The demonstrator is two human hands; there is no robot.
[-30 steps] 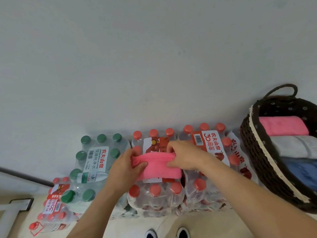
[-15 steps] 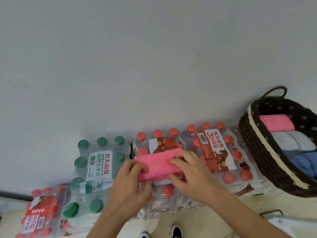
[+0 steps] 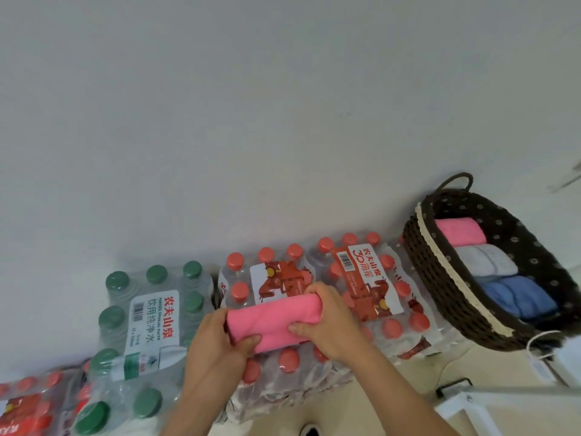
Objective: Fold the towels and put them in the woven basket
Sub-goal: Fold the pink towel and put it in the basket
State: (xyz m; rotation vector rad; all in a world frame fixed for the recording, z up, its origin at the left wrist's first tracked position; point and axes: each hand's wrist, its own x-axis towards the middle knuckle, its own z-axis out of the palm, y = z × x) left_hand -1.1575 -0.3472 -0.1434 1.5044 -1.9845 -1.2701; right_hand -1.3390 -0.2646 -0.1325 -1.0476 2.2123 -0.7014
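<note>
One pink towel (image 3: 273, 322) lies folded on a pack of red-capped water bottles (image 3: 276, 278). The left hand (image 3: 220, 350) grips its left end and the right hand (image 3: 327, 322) curls over its right end. Folding looks nearly done (three folded towels (image 3: 484, 262) already lie in the woven basket (image 3: 424, 247)), so next comes a lift rightward into the basket.

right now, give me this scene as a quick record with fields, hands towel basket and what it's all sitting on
left grip: holds pink towel, left end
right grip: holds its right end
towel state: folded, over red-capped bottle pack
woven basket: right of packs, holds pink roll, grey roll, blue roll
left side: green-capped bottle pack
</note>
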